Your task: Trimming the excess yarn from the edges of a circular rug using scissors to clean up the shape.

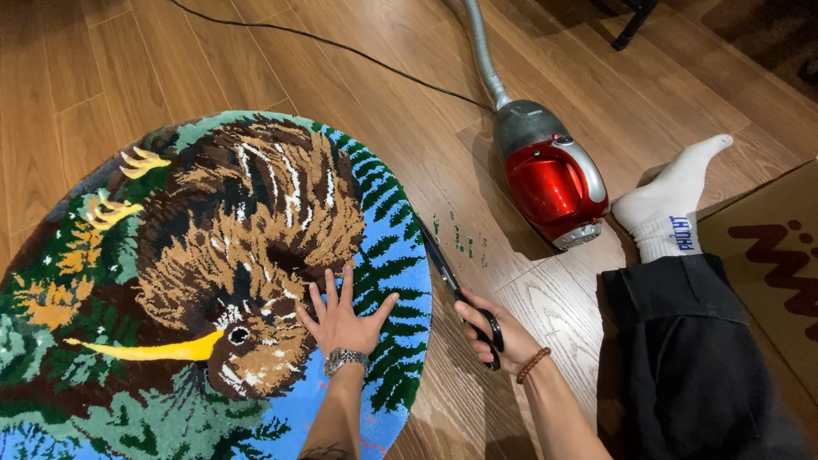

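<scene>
Tufted rug (pixel 213 281) is pinned at centre by the flat, spread left hand (pixel 342 319); scissors (pixel 452 281), gripped by the right hand (pixel 498 332), could nick its edge if slipped.

Rug (pixel 213 255) brown bison on blue, green ferns; scissors (pixel 460 298) black; vacuum cleaner (pixel 550 175) red-grey; sock (pixel 673 204) white

Warm indoor light, sharp, soft shadows
</scene>
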